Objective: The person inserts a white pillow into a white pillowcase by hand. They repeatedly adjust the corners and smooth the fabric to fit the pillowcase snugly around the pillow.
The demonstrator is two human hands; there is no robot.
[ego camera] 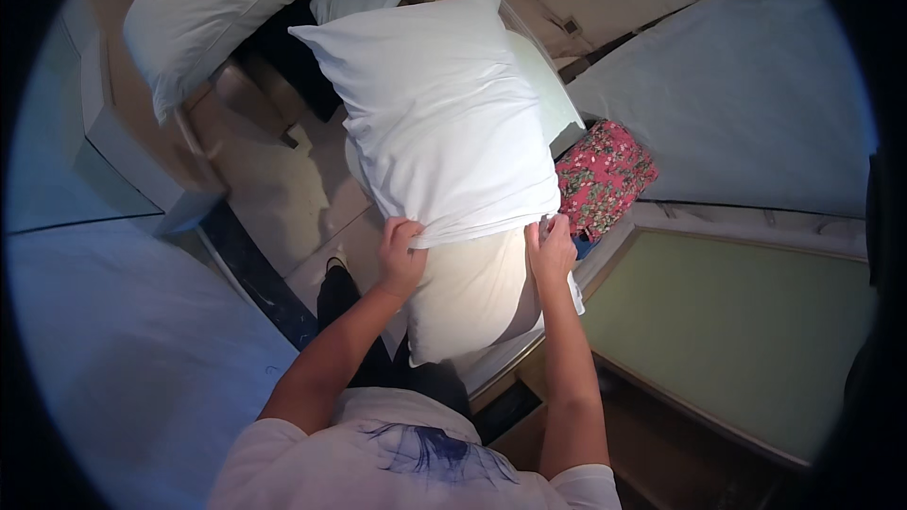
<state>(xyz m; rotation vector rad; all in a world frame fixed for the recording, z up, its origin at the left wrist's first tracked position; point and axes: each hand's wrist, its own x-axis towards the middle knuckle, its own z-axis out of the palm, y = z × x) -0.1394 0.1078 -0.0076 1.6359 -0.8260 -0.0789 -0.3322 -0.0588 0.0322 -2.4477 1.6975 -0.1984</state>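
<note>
A white pillowcase (446, 120) covers the far part of a cream pillow (468, 297), whose near end shows bare. My left hand (402, 255) grips the pillowcase's open hem at the left edge of the pillow. At the right edge, my right hand (551, 248) pinches the same hem between thumb and fingers. The hem lies bunched in folds across the pillow between my hands. Both far corners of the case stick out in points. What supports the pillow is mostly hidden beneath it.
Beyond, at upper left, is another white pillow (212, 21) near a brown chair (248, 95). A red floral cloth bundle (606, 177) sits right of the pillowcase. To the right is a pale green tabletop (730, 333); white-covered beds (142, 354) flank both sides.
</note>
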